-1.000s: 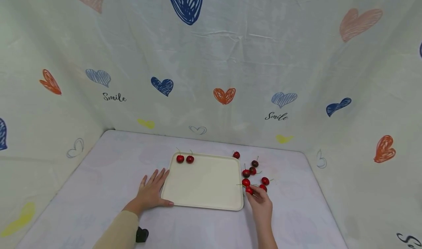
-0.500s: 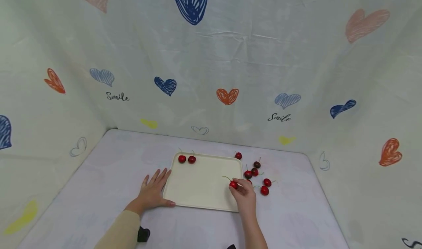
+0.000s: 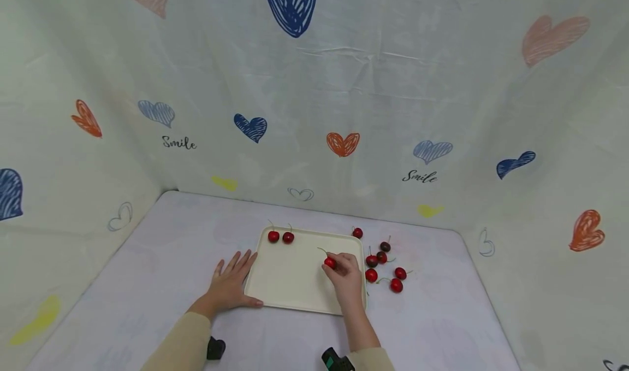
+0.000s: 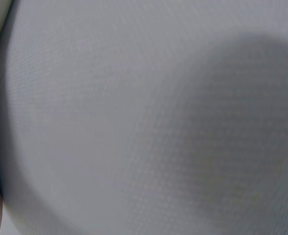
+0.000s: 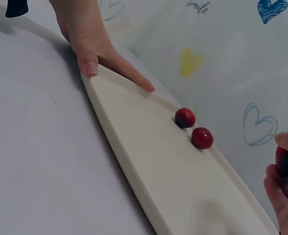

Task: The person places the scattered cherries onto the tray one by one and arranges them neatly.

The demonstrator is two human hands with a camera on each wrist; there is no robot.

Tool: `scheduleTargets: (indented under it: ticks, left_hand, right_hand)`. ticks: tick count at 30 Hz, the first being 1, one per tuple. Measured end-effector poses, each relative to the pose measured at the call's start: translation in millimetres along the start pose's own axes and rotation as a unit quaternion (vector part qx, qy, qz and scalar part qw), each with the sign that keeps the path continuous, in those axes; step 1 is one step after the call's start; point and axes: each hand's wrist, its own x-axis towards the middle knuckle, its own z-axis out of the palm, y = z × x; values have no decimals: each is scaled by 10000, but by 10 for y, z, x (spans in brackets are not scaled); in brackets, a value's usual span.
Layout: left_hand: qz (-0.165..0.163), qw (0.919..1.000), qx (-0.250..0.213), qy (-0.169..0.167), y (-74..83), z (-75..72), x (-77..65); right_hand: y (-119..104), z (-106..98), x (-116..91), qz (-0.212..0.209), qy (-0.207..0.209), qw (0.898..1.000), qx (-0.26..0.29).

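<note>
My right hand [image 3: 345, 278] pinches a red cherry [image 3: 330, 263] by its body over the right half of a cream rectangular tray [image 3: 295, 278]; its green stem points up and left. In the right wrist view the same cherry [image 5: 286, 161] shows between thumb and fingers at the right edge. My left hand [image 3: 230, 284] lies with spread fingers against the tray's left edge, thumb at the near left corner. Two cherries [image 3: 273, 236] with stems upright sit side by side in the tray's far left corner. The left wrist view is mostly filled by the white tabletop.
Several loose cherries [image 3: 396, 285] lie on the white table [image 3: 432, 327] just right of the tray, one of them [image 3: 357, 233] by its far right corner. A hanging cloth [image 3: 368, 103] printed with hearts stands behind and beside the table.
My right hand has carried the cherry from the pile right of the tray leftward and over the tray. The left hand stays at the tray's edge; the view has shifted slightly.
</note>
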Motion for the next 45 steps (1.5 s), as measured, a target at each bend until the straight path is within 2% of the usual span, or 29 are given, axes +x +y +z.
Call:
scheduleTargets:
  ticks: [8, 13, 18, 23, 25, 32, 41, 45]
  left_hand:
    - [-16, 10000, -9, -13, -3, 28, 13]
    - [-40, 10000, 58, -44, 4, 26, 23]
    - [-12, 10000, 35, -34, 14, 7, 20]
    - [38, 10000, 16, 35, -6, 27, 22]
    - [47, 10000, 20, 71, -20, 41, 25]
    - [-34, 10000, 43, -45, 6, -9, 10]
    - [-59, 9999, 117, -51, -10, 6, 27]
    - [-48, 10000, 48, -56, -12, 19, 32]
  right_hand:
    - [30, 217, 155, -116, -285, 9993, 223]
    - [-107, 285, 187, -217, -690, 9960, 531]
    - [-214, 350, 213, -300, -797, 9957, 366]
    - [-145, 418, 291, -334, -863, 9955, 192]
    - [-98, 449, 321, -357, -862, 9956, 128]
    - [385, 630, 542, -139, -546, 9984, -6]
    - [408, 748, 614, -468, -275, 9957, -753]
    - [451, 770, 632, -456, -175, 9923, -1137]
